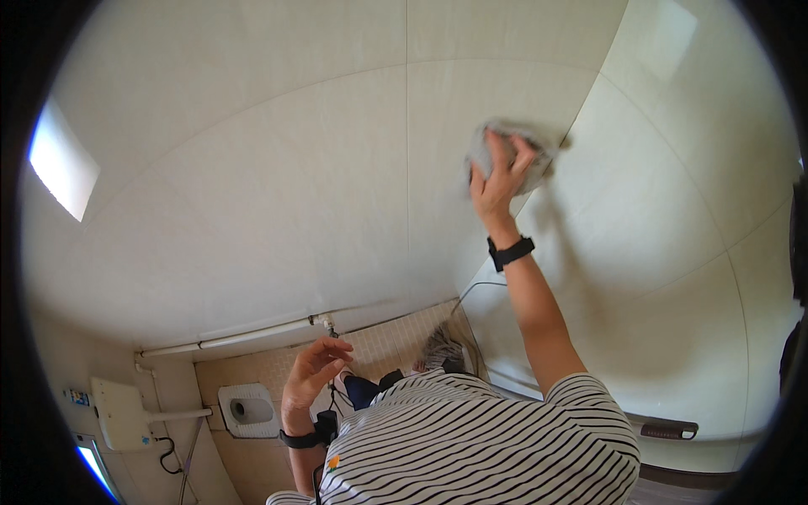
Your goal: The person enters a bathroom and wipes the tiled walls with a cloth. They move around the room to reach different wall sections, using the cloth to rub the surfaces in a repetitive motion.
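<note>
My right hand [499, 180], with a black band at its wrist, presses a grey cloth [536, 151] against the tiled wall [467, 120], close to the corner where two walls meet. The fingers are spread over the cloth, whose edges look blurred. Lower down on the left, my left hand [317, 369] hangs in front of my body with bent fingers and nothing in it. It also has a black band at the wrist.
A white pipe [252, 332] with a valve [326, 320] runs low along the wall. A squat toilet [249, 410] is set in the floor at lower left, beside a cistern [120, 413]. A grey mop head [445, 347] lies near my feet. A dark handle [669, 430] is at lower right.
</note>
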### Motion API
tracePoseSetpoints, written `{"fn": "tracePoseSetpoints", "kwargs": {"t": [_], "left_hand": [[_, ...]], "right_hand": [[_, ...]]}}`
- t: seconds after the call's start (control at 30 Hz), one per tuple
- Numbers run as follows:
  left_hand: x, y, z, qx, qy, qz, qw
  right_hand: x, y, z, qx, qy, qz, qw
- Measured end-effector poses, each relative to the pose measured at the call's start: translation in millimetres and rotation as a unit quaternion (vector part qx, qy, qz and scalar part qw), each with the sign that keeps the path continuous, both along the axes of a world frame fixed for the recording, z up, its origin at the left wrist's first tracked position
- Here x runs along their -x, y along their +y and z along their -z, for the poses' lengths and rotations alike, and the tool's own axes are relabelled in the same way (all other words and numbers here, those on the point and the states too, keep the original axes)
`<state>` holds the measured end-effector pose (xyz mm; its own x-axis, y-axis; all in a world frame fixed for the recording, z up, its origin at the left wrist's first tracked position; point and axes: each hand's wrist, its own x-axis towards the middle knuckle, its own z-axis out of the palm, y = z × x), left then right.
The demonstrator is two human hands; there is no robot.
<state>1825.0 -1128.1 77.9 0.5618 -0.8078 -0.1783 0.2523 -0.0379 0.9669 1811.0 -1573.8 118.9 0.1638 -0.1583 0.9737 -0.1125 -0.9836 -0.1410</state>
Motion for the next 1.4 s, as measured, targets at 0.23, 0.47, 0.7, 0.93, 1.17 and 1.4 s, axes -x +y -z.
{"fn": "tracePoseSetpoints", "kwargs": {"t": [0.23,0.47,0.7,0.93,1.17,1.4], "left_hand": [[-4,-11,6,-0.040,-0.143,0.026,0.989],[-1,-5,10,-0.089,-0.229,0.051,0.968],[5,2,27,-0.168,-0.349,0.117,0.914],[4,-2,5,-0.172,-0.351,0.086,0.916],[-81,-23,-80,-0.060,-0.667,-0.331,0.665],[-186,-66,-160,-0.074,-0.807,-0.464,0.358]], "right_hand": [[38,22,139,-0.062,0.169,-0.084,0.980],[24,11,41,-0.110,0.047,-0.093,0.988],[-14,11,-76,-0.021,-0.111,-0.015,0.993],[-1,35,30,0.028,0.017,-0.044,0.998],[1,37,13,-0.057,-0.011,-0.086,0.995],[-16,10,-107,-0.005,-0.061,0.046,0.997]]}}
